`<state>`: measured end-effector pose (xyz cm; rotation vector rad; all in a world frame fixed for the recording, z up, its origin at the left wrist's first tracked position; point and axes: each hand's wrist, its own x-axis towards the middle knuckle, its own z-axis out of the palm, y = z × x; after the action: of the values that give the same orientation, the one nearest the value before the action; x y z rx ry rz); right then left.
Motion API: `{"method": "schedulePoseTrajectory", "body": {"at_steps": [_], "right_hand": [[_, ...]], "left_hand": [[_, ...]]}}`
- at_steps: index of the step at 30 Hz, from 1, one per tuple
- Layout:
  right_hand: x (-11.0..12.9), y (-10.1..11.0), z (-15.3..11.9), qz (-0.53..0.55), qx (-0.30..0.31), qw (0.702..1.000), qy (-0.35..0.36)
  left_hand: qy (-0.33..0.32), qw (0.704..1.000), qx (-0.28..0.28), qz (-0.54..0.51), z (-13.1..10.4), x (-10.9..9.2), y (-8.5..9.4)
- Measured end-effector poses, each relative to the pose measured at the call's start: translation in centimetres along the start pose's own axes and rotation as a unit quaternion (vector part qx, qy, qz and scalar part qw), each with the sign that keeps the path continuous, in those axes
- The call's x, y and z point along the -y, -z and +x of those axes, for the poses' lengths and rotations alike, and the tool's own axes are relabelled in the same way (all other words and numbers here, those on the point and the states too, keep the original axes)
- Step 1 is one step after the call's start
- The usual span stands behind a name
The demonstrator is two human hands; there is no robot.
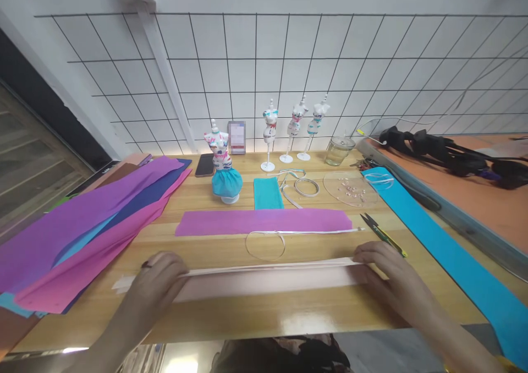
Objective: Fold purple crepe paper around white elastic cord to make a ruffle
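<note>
A pale pink strip of fabric stretches sideways across the front of the table, its far edge folded over in a narrow band. At its left end my left hand is closed on that edge, and a loose pale end sticks out past the wrist. My right hand pinches the other end. Just beyond lies a purple fabric strip, with a thin white elastic cord along its near side and a loop hanging toward me. Thread snips with yellow-green handles rest close behind my right hand.
Coloured fabric sheets pile up at left. A small dress form in a turquoise skirt and several bare forms stand behind. A turquoise cloth piece, tray of small beads, glass jar and long blue strip lie around.
</note>
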<state>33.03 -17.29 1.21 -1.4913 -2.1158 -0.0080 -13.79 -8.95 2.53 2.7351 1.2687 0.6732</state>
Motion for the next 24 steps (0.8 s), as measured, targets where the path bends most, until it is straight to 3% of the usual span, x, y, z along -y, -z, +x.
{"method": "schedulePoseTrajectory", "body": {"at_steps": [3, 5, 11, 14, 20, 24], "right_hand": [[0.7, 1.2, -0.6, -0.007, -0.068, 0.998, 0.006], [1.0, 1.2, -1.2, -0.018, -0.069, 0.997, 0.009], [1.2, -1.1, -3.3, -0.007, 0.03, 0.999, 0.019], [1.4, -1.3, -3.7, -0.001, 0.028, 1.0, 0.01], [1.7, 1.3, -2.7, 0.029, -0.012, 0.999, -0.029], [1.4, 2.0, -1.1, 0.04, -0.037, 0.997, -0.053]], "left_hand": [[-0.036, 0.995, -0.091, 0.006, -1.0, -0.1, 1.0], [-0.052, 0.993, -0.109, 0.005, -1.8, -0.2, 0.8], [-0.067, 0.998, -0.019, 0.012, -3.8, -0.5, -2.4], [-0.044, 0.999, -0.004, -0.007, -4.4, -0.5, -2.7], [0.01, 0.999, -0.03, -0.013, -4.1, 0.1, -0.2], [0.025, 1.0, -0.009, -0.007, -2.0, 0.4, 1.5]]}}
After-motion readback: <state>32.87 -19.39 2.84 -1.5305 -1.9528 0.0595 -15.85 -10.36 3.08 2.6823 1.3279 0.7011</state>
